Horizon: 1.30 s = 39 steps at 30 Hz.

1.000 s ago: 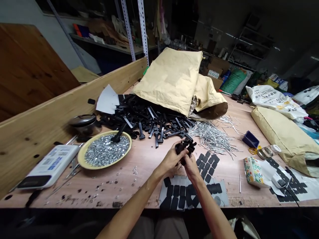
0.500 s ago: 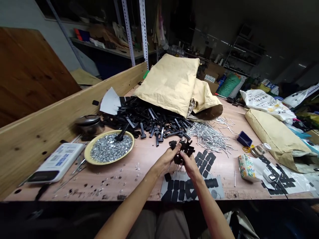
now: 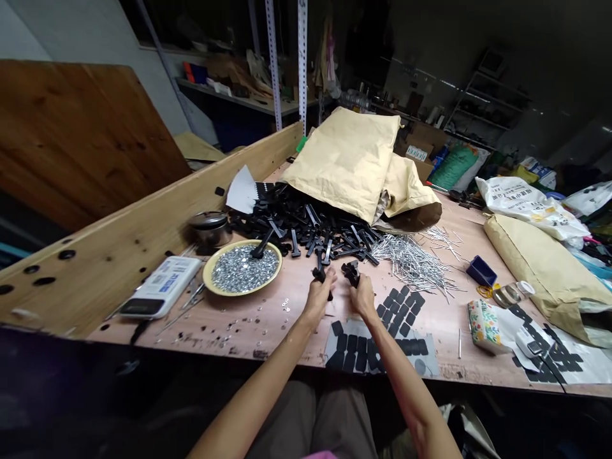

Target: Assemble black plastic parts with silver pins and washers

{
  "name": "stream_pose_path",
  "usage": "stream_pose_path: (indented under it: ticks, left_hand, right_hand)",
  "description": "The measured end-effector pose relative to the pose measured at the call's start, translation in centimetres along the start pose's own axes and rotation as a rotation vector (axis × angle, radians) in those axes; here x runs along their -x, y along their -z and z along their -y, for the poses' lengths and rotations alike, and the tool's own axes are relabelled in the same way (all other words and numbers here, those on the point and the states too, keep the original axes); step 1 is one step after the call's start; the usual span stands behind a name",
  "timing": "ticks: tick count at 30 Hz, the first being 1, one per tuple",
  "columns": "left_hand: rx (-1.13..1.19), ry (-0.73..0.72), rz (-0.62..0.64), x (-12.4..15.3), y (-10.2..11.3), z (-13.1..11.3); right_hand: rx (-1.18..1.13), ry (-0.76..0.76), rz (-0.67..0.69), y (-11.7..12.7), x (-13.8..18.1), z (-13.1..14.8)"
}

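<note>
My left hand (image 3: 319,296) is closed around a black plastic piece (image 3: 317,274), whose dark end shows above the fingers. A short gap to its right, my right hand (image 3: 364,296) grips a small bunch of black plastic parts (image 3: 350,273); how many is hard to tell. Just beyond both hands spreads a heap of long black plastic pieces (image 3: 306,223). Thin metal pins (image 3: 406,260) lie piled to the right of the heap. Below my hands, dark rounded pads (image 3: 351,345) sit in rows on a grey sheet (image 3: 433,365).
A yellow bowl (image 3: 209,283) of small metal bits, with a black piece in it, stands left, by a white scale (image 3: 162,287) and a lidded pot (image 3: 210,228). Paper sacks (image 3: 349,159) lie behind the heap. At right are a blue tray (image 3: 481,271) and a jar (image 3: 512,294).
My hands were together on a cluster of black parts; now they are apart, each with black plastic in it. The camera view has turned somewhat left.
</note>
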<state>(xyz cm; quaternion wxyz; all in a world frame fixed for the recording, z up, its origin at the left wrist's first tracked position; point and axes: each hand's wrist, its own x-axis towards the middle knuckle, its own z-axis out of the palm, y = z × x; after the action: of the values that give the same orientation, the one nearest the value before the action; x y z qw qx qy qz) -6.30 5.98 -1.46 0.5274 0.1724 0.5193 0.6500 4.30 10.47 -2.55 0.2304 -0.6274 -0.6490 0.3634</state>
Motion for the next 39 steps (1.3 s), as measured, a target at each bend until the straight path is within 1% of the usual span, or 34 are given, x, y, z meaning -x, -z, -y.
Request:
stream_pose_path:
  ticks: [3, 6, 8, 10, 13, 15, 17, 20, 22, 24, 25, 26, 27, 28, 29, 30, 31, 32, 33, 35, 37, 39]
  left_hand:
    - [0.045, 0.002, -0.037, 0.3, 1.1, -0.8]
    - [0.100, 0.002, -0.045, 0.6, 1.6, -1.5]
    - [0.137, 0.006, -0.052, 0.6, 1.7, -1.8]
    - [0.173, 0.010, -0.067, 0.5, 2.0, -2.1]
    - [0.241, 0.010, -0.105, 0.4, 2.5, -2.4]
    - [0.295, 0.013, -0.120, 0.6, 2.7, -2.7]
    - [0.342, 0.023, -0.122, 0.9, 2.5, -3.1]
    - [0.442, 0.073, -0.114, 2.2, 1.8, -3.3]
    - [0.491, 0.145, -0.091, 3.9, 1.6, -3.1]
    - [0.422, 0.236, 0.008, 6.3, 1.9, -2.5]
    - [0.326, 0.272, 0.098, 7.7, 2.2, -2.1]
    - [0.183, 0.251, 0.183, 9.1, 2.6, -1.6]
    - [0.017, 0.128, 0.216, 10.6, 3.1, -1.2]
    - [-0.171, -0.038, 0.217, 11.8, 3.4, -0.7]
    - [-0.345, -0.221, 0.215, 12.9, 3.7, -0.3]
    - [-0.476, -0.362, 0.204, 13.6, 3.9, 0.0]
    - [-0.576, -0.455, 0.196, 14.0, 4.1, 0.2]
    - [-0.635, -0.493, 0.196, 14.2, 4.2, 0.4]
    - [-0.657, -0.480, 0.197, 14.1, 4.4, 0.4]
    - [-0.630, -0.390, 0.181, 13.6, 4.8, 0.4]
    - [-0.567, -0.317, 0.123, 12.7, 5.5, 0.1]
    - [-0.499, -0.272, 0.034, 11.7, 6.7, -0.1]
  right_hand:
    - [0.157, -0.001, -0.033, -1.2, 0.1, 0.7]
    - [0.328, 0.007, -0.043, -2.8, 0.4, 1.8]
    - [0.476, 0.063, -0.041, -3.3, 0.5, 2.5]
    - [0.567, 0.150, -0.016, -3.1, 0.7, 3.1]
    - [0.523, 0.275, 0.023, -1.6, 1.7, 3.2]
    - [0.435, 0.370, 0.044, -0.7, 3.0, 2.8]
    - [0.323, 0.437, 0.104, -0.2, 4.7, 2.1]
    - [0.162, 0.466, 0.203, -0.1, 7.2, 0.6]
    - [0.103, 0.486, 0.179, 0.5, 8.4, -0.3]
    - [0.113, 0.513, 0.094, 2.0, 9.2, -1.0]
    - [0.151, 0.535, 0.054, 3.0, 9.5, -1.1]
    - [0.211, 0.566, 0.029, 4.2, 9.8, -1.2]
    - [0.293, 0.611, 0.023, 5.4, 10.0, -1.1]
    - [0.394, 0.670, 0.042, 6.4, 10.2, -0.9]
    - [0.497, 0.738, 0.079, 7.2, 10.5, -0.6]
    - [0.591, 0.811, 0.126, 7.8, 10.8, -0.2]
    - [0.665, 0.881, 0.172, 8.0, 11.1, 0.2]
    - [0.712, 0.939, 0.209, 8.0, 11.4, 0.7]
    - [0.731, 0.982, 0.237, 7.8, 11.5, 1.2]
    - [0.688, 1.008, 0.290, 6.8, 11.4, 1.9]
    - [0.547, 0.958, 0.380, 5.4, 10.4, 2.5]
    - [0.358, 0.872, 0.494, 3.9, 8.6, 3.2]
